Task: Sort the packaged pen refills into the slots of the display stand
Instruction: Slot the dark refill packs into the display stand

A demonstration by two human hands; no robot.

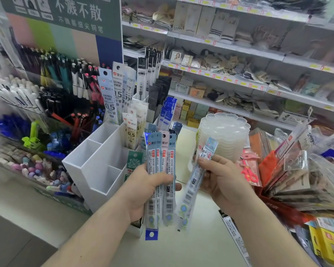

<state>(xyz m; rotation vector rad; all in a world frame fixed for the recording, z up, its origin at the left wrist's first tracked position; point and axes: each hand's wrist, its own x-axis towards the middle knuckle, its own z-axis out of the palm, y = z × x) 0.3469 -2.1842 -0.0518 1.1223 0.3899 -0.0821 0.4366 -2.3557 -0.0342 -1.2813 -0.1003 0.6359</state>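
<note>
Our left hand grips a fanned bunch of refill packets, thumb across their fronts, so the labels stay readable for sorting. Just to its right, our right hand pinches a single packet pulled clear of the bunch, tilted, likely so we can check its type. Beyond the left hand stands the white display stand; its nearer slots are vacant, while the slots farther back already hold upright refills. Beyond the right hand sits a stack of clear plastic tubs.
</note>
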